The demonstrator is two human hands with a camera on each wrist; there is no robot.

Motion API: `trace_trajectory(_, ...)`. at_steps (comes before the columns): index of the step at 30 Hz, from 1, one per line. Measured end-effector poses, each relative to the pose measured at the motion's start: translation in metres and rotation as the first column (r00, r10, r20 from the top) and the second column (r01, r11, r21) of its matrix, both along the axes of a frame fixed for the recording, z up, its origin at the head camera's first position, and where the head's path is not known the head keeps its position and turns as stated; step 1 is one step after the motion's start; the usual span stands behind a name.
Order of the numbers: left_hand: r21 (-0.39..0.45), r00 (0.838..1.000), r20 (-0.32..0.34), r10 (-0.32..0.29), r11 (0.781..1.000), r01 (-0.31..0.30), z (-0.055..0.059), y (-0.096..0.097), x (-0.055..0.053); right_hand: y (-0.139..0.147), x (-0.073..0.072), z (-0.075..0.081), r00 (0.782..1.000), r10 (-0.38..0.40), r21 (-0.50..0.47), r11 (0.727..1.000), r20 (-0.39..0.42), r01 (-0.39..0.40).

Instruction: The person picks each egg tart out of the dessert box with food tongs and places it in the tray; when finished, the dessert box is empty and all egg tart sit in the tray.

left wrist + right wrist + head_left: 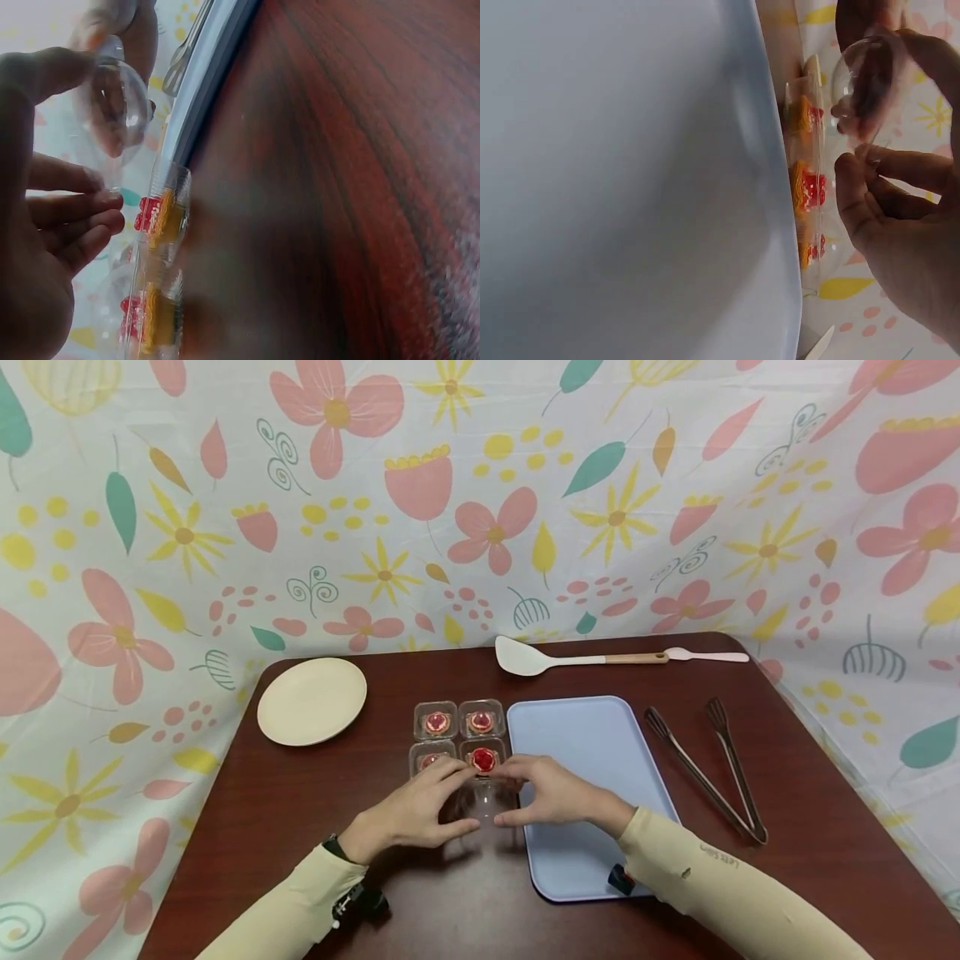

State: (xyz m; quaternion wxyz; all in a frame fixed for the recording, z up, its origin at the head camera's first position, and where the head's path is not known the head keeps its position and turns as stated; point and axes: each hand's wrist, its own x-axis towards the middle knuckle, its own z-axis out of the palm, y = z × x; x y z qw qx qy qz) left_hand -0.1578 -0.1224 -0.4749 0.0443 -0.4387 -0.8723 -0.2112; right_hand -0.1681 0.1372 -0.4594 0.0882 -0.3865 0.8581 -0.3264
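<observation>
Several clear square plastic cups (437,702), each with a small red-topped tart (483,760) inside, stand close together near the middle of the table. Just in front of them, a clear dome lid (486,802) is held up between both hands. My left hand (420,806) grips its left side, thumb toward me and fingertips on the far rim. The lid's other side is pinched by my right hand (551,792), above the blue tray's left edge. In the right wrist view, the lid (866,94) stands apart from the cups. The left hand partly covers the front-left cup.
A light blue tray (577,727) lies right of the cups, with metal tongs (697,768) beyond it. At the back are a white spatula (525,657) and a pale pink spreader (712,656). A cream plate (312,702) sits back left.
</observation>
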Motion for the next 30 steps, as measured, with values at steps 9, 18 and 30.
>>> trace_trajectory(9,-0.079,0.998,-0.045,-0.039,0.996,0.035,-0.003,0.008,0.003,-0.005,0.011,0.0,0.987,0.054,0.141,0.99,-0.155,-0.032)
trace_trajectory(18,-0.149,0.996,-0.09,-0.024,0.989,0.01,-0.009,0.013,0.006,-0.007,0.016,-0.011,0.972,0.06,0.164,0.986,-0.229,-0.022)
trace_trajectory(30,-0.163,0.99,-0.142,0.002,0.986,-0.025,-0.013,0.015,0.007,-0.008,0.013,-0.019,0.928,0.096,0.179,0.983,-0.36,-0.032)
